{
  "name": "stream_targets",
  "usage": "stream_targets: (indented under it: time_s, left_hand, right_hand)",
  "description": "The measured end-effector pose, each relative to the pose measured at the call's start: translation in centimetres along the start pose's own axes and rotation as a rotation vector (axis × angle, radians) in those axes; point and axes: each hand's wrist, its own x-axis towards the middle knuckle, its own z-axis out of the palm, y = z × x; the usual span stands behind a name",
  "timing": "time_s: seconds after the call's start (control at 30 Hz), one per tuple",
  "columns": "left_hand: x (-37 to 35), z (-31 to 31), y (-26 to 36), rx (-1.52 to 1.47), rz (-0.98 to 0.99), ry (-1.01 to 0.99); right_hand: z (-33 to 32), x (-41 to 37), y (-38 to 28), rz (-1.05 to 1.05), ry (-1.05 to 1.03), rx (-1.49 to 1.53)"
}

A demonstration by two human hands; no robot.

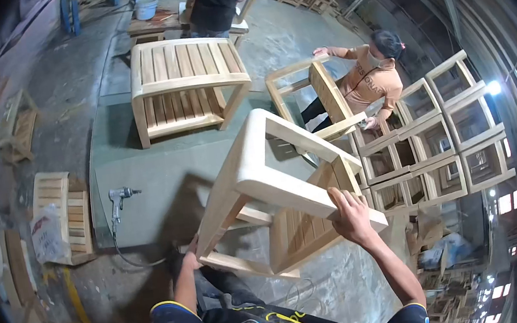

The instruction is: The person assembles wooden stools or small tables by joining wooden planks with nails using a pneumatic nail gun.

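A pale wooden stool frame [284, 187], tilted on its side, is held up in front of my body. My right hand [351, 218] wraps its fingers over the end of the upper rail, at the frame's right. At the lower left corner my left hand [194, 256] grips the frame, its fingers mostly hidden behind the wood. A slatted panel [306, 216] shows inside the frame. Beyond it, a slatted wooden stool with a lower shelf [188, 74] stands upright on the green-grey work surface [139, 175]. An air-powered driver [120, 203] with a hose lies to the left.
A co-worker [367, 79] handles another stool frame [321, 94] at the right. Another person [221, 3] stands at the back near a blue bucket [146, 7]. Stacked frames [428, 136] fill the right side. A slatted piece [60, 216] with a plastic bag lies left.
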Motion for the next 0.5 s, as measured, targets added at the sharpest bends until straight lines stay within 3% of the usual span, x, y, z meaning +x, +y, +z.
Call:
stream_targets:
  time_s: [0.07, 0.1, 0.13, 0.3, 0.33, 0.4, 0.43, 0.47, 0.5]
  left_hand:
    - [-2.9, 2.6, -0.8, -0.256, 0.088, -0.102]
    - [-2.0, 2.1, -1.8, -0.137, 0.145, -0.043]
    - [-3.1, 3.2, -1.4, -0.132, 0.038, -0.046]
    - [-9.7, 5.3, -2.8, -0.187, 0.078, -0.084]
    - [-10.6, 5.4, -2.9, -0.210, 0.144, -0.259]
    - [-14.7, 11.0, -1.2, -0.140, 0.271, 0.110]
    - [-14.2, 8.1, -1.1, -0.039, 0.331, -0.033]
    - [-14.9, 8.0, -0.1, -0.157, 0.312, -0.142]
    - [-15.3, 8.2, 0.9, -0.150, 0.365, 0.014]
  right_hand:
    - [-0.7, 0.5, -0.7, -0.031, 0.030, 0.062]
    - [-0.8, 0.5, 0.0, -0.068, 0.051, 0.067]
    - [-1.1, 1.0, 0.6, -0.103, 0.070, 0.070]
    - [-2.4, 5.6, 2.5, -0.055, 0.055, 0.176]
    - [-2.1, 6.5, 3.1, -0.085, 0.099, 0.187]
    - [-1.8, 7.7, 4.1, -0.097, 0.101, 0.234]
    - [-0.8, 7.6, 5.0, -0.066, 0.093, 0.250]
    - [0.5, 7.5, 5.9, -0.041, 0.093, 0.264]
    - [2.0, 7.5, 6.7, 0.043, 0.129, 0.289]
